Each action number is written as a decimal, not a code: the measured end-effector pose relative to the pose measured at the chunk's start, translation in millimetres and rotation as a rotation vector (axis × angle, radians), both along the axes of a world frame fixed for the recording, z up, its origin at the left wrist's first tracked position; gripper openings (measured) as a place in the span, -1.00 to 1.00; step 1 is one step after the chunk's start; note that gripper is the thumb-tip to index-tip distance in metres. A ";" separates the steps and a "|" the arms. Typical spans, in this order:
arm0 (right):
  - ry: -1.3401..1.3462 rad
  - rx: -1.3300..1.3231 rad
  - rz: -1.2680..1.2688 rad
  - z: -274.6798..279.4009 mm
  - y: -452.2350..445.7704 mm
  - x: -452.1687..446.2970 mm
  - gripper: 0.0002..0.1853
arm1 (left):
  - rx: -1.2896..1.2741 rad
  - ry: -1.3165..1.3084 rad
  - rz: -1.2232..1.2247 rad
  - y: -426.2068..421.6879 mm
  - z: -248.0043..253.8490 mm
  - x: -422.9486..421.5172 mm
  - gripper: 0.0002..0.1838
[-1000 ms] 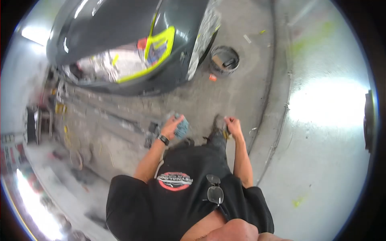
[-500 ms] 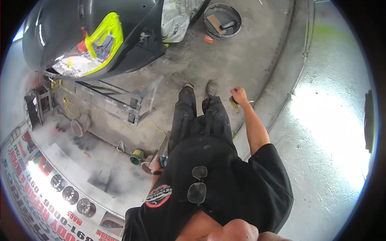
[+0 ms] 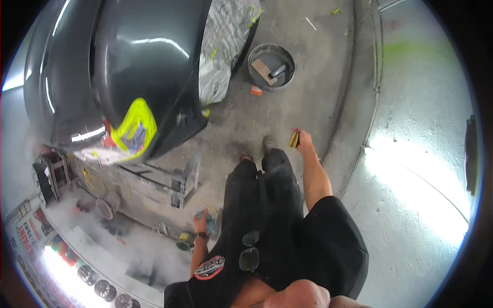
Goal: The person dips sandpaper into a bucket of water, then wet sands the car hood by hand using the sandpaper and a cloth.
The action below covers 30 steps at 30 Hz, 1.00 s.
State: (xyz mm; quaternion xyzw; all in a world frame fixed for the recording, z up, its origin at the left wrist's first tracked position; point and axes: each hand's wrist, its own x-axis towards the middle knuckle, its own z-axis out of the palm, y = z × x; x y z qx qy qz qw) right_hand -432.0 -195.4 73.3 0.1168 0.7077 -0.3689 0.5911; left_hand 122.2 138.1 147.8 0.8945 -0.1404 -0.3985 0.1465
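At the lower left of the body, my left hand (image 3: 201, 222) is closed on a blue-grey cloth (image 3: 211, 222), beside my leg. Out to the right, my right hand (image 3: 304, 139) grips a small yellow and dark block (image 3: 294, 139), held above the concrete floor. A dark car (image 3: 149, 56) stands ahead and to the left, with yellow-green masking tape (image 3: 146, 126) round its light opening and silvery sheeting (image 3: 215, 72) over its side.
A round basin (image 3: 291, 77) with a tan block and a dark block inside stands beside the car. An orange piece (image 3: 256, 90) lies near it. A metal frame (image 3: 177, 187), a green can (image 3: 185, 241) and a banner (image 3: 31, 241) are at left; a pale wall (image 3: 411, 205) rises at right.
My left hand with the cloth went down to my side, then came forward a little. My right hand moved outward from my legs, still holding the block. The view has shifted around the car.
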 end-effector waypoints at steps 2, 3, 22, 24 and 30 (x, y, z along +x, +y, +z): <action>-0.133 -0.100 -0.246 -73.8 -16.8 -2.5 -0.80 | 0.004 -0.012 -0.153 -25.8 33.7 -5.4 -0.46; -0.206 -0.151 -0.367 -104.0 -28.2 -1.3 -0.77 | 0.013 -0.018 -0.195 3.2 2.1 24.2 -0.47; -0.464 -0.280 -0.803 -395.9 -211.5 67.6 -0.63 | 0.548 -0.272 -0.284 -164.6 59.0 -90.7 0.04; -0.474 -0.281 -0.751 -379.3 -208.7 62.9 -0.62 | 0.549 -0.273 -0.288 -173.2 59.5 -93.6 0.04; -0.195 -0.178 -0.589 -332.3 -193.9 31.5 -0.71 | 0.503 -0.246 -0.312 -195.2 54.7 -100.5 0.04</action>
